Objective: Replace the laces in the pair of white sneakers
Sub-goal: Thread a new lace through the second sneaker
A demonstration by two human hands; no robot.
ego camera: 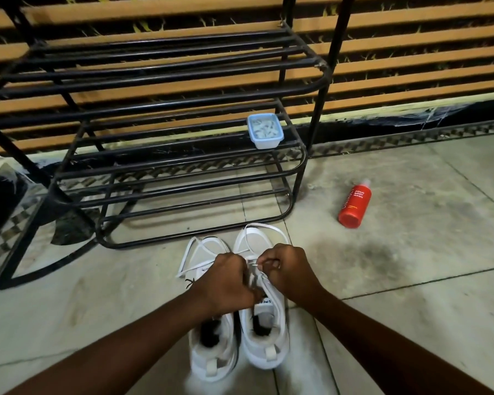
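Observation:
Two white sneakers stand side by side on the floor, heels toward me: the left sneaker (pixel 211 349) and the right sneaker (pixel 265 334). Both my hands work over the right sneaker's eyelets. My left hand (pixel 231 280) has its fingers curled on the lace at the tongue. My right hand (pixel 285 266) pinches a white lace (pixel 264 227) close to its tip. That lace loops out past the right toe. Another white lace (pixel 187 256) loops over the left sneaker's toe. The hands hide the eyelet rows.
A black metal shoe rack (pixel 183 166) stands just beyond the sneakers. On its lower shelf sits a small blue tub (pixel 264 132) holding pale laces. A red foam body wash bottle (pixel 354 205) lies on the tiled floor at the right.

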